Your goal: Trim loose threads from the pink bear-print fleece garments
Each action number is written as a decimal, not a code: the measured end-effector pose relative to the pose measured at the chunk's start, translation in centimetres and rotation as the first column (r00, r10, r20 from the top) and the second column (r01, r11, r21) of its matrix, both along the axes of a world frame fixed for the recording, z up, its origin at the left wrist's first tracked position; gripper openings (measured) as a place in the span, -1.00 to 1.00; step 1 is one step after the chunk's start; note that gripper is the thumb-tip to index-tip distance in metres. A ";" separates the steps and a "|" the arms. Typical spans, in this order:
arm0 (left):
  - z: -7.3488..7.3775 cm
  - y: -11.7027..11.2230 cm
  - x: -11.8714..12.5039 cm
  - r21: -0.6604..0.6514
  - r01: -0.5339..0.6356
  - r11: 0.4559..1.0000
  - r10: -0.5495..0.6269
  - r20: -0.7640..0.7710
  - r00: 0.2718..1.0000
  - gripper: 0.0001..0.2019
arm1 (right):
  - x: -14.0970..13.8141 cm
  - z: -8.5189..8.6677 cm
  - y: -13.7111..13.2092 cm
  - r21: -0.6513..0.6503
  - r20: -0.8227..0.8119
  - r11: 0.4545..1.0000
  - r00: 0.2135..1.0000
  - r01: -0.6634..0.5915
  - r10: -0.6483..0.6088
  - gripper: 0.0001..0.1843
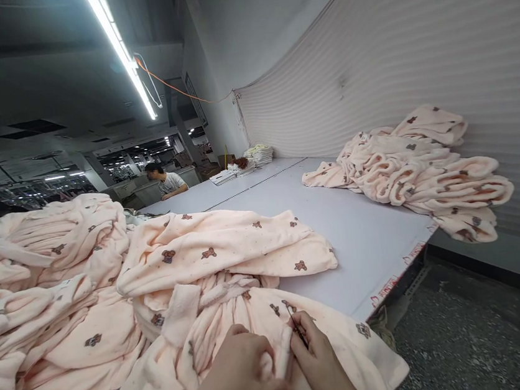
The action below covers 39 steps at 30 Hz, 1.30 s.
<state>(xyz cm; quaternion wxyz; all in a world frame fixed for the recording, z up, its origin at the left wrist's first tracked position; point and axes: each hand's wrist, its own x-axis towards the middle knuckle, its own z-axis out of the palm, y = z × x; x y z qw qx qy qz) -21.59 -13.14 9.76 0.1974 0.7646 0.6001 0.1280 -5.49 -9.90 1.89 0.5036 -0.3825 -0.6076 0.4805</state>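
Note:
My left hand point(237, 370) is closed around a folded edge of a pale pink fleece garment point(371, 348) printed with small brown bears. Close beside it, my right hand point(318, 357) grips slim dark thread snips point(299, 331), their thin tip pointing up and away from me. A rolled strip of the fleece stands between the two hands, next to the right fingertips. Gathered folds and a sleeve point(228, 245) of the same cloth spread over the table beyond my hands. My palms hide part of the held edge.
More pink fleece garments point(59, 330) are heaped at the left. Another pile point(407, 172) lies on the right side of the white table point(340, 236), hanging over its edge. Folded white cloth stacks point(258, 154) stand at the back. A person in a white shirt point(171, 183) sits beyond the table.

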 end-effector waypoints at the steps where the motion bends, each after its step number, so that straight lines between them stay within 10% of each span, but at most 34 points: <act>1: -0.3 0.1 0.8 0.040 0.017 0.999 -0.014 -0.072 0.997 -0.87 | -0.1 0.1 0.0 -0.004 -0.034 1.000 0.999 0.011 -0.011 -0.91; 5: -1.1 -0.3 0.8 0.116 0.022 0.993 -0.015 -0.057 0.998 -0.89 | 0.3 -0.4 -0.1 0.046 -0.014 0.992 0.993 0.117 -0.117 -0.92; 10: -2.6 -2.8 -2.1 0.280 -0.210 0.937 0.111 0.330 0.937 -0.90 | 0.8 -0.7 -0.7 0.351 0.332 0.936 0.937 -0.014 -0.110 -0.80; 16: -3.5 -3.7 -2.3 0.154 -0.372 0.915 0.238 0.539 0.808 -0.86 | 1.4 2.9 -1.4 0.154 0.367 0.954 0.911 -0.257 0.186 -0.82; 24: -4.2 -3.8 -2.4 0.133 -0.449 0.883 0.293 0.592 0.751 -0.84 | 0.4 2.6 -2.1 0.287 0.473 0.953 0.880 -0.097 -0.053 -0.70; 31: -2.1 -2.4 -2.9 -0.060 -0.184 0.981 0.187 0.543 0.819 -0.82 | -0.9 1.5 -0.5 0.322 0.290 0.942 0.936 0.101 -0.199 -0.83; 35: -0.7 -1.0 -3.8 -0.423 -0.064 0.904 0.387 0.744 0.544 -0.83 | -1.6 2.8 1.2 0.227 0.389 0.973 0.913 0.032 -0.120 -0.91; 39: -0.6 -0.6 -4.2 -0.495 -0.025 0.869 0.465 0.796 0.389 -0.83 | -0.5 3.6 1.1 0.133 0.373 0.978 0.922 -0.164 0.104 -0.95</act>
